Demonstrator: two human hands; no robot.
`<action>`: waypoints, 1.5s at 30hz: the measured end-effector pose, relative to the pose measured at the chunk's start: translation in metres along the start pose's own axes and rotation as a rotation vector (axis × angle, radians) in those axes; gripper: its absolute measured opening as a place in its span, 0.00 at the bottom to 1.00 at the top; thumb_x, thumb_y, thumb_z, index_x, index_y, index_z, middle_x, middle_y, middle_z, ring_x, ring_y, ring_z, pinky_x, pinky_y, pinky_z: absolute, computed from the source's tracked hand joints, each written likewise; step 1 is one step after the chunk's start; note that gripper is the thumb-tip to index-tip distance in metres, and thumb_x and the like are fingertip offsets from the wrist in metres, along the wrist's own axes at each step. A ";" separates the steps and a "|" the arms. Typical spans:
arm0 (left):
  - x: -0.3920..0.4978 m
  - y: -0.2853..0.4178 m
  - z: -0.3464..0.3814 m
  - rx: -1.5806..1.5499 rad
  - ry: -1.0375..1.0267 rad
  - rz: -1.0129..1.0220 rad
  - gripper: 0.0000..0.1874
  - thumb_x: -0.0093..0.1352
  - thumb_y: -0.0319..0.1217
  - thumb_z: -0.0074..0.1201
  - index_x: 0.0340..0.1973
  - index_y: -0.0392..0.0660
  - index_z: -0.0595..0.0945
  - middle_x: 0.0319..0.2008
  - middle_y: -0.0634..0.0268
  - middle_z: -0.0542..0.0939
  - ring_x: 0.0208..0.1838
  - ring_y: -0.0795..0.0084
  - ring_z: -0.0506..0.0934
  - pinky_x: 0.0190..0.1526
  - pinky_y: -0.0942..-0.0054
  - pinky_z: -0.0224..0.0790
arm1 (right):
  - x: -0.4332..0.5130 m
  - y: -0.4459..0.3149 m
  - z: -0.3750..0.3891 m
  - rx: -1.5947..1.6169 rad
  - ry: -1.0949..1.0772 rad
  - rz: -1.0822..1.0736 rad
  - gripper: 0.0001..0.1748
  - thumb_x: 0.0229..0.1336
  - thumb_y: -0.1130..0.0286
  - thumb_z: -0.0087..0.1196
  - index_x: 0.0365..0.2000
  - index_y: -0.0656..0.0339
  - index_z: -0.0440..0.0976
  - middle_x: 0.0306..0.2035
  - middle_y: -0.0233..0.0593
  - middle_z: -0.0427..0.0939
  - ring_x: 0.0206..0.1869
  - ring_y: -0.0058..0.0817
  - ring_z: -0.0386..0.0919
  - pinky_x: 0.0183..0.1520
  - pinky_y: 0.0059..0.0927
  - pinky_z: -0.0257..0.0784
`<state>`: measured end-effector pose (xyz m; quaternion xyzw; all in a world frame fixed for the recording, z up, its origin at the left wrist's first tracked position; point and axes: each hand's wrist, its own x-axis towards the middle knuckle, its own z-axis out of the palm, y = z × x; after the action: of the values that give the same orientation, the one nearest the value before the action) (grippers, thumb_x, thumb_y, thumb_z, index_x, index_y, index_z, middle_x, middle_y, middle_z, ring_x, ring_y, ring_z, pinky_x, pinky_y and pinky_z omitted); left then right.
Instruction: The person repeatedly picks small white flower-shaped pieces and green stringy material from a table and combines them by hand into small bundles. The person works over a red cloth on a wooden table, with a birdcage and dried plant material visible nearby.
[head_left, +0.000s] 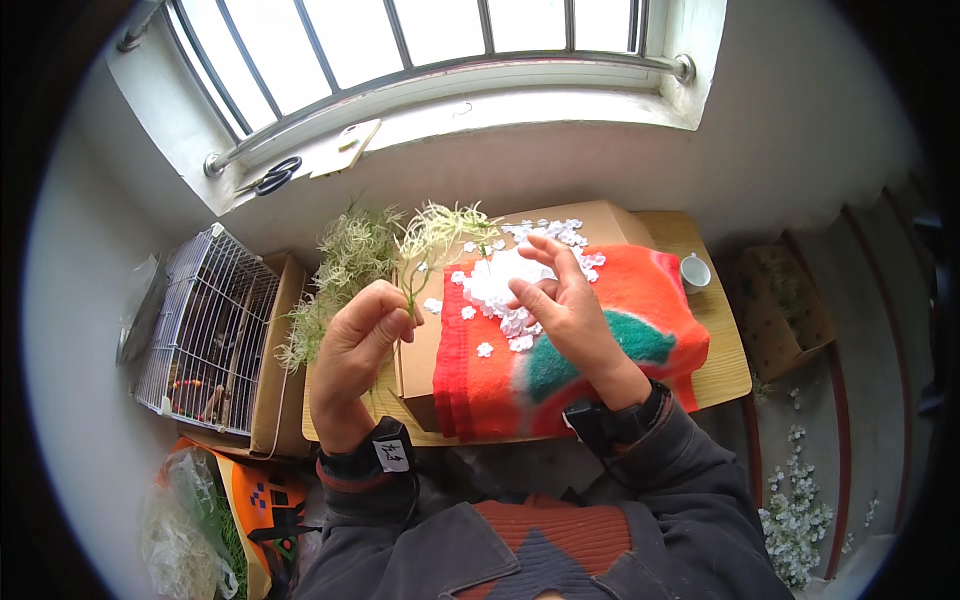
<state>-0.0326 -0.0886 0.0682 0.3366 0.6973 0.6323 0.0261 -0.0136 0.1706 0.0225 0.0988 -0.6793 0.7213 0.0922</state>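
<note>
My left hand (360, 345) pinches the green stem of an artificial greenery sprig (442, 232), whose pale feathery tips lean right over the pile. My right hand (559, 300) hovers over a heap of small white artificial blossoms (495, 281); its thumb and fingers are apart, and whether a blossom sits between them is not clear. The blossoms lie on a folded red and orange cloth (637, 277) with a green patch, which covers part of a cardboard box (416, 352). More pale green sprigs (352, 255) lie left of the box.
A wooden table (720, 352) carries the box and a white cup (694, 273). Scissors (277, 176) lie on the windowsill. A wire cage (210, 330) stands at left, above plastic bags (184, 525). Stairs at right hold a carton (784, 311) and white flower sprays (796, 517).
</note>
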 end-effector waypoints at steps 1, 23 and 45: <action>-0.002 0.000 -0.001 0.008 -0.034 0.018 0.06 0.77 0.28 0.51 0.38 0.38 0.77 0.36 0.66 0.76 0.37 0.78 0.73 0.44 0.78 0.66 | 0.006 0.000 0.005 -0.019 0.013 -0.046 0.35 0.68 0.68 0.57 0.67 0.66 0.55 0.63 0.51 0.66 0.40 0.23 0.81 0.40 0.22 0.76; -0.034 -0.011 -0.037 0.043 0.408 -0.038 0.09 0.79 0.31 0.48 0.36 0.40 0.77 0.33 0.69 0.77 0.33 0.82 0.71 0.39 0.82 0.65 | 0.035 0.007 0.065 0.027 -0.208 0.016 0.17 0.73 0.62 0.50 0.44 0.68 0.75 0.33 0.39 0.81 0.28 0.20 0.80 0.32 0.21 0.74; -0.001 -0.037 0.088 -0.152 0.111 -0.351 0.04 0.75 0.25 0.52 0.41 0.38 0.74 0.34 0.64 0.79 0.33 0.78 0.77 0.37 0.77 0.72 | -0.035 0.009 0.024 0.060 -0.209 0.078 0.29 0.74 0.49 0.45 0.57 0.67 0.70 0.32 0.33 0.77 0.34 0.17 0.73 0.39 0.22 0.71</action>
<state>-0.0077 -0.0119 0.0172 0.1717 0.6961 0.6863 0.1228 0.0185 0.1465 0.0062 0.1495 -0.6668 0.7300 -0.0103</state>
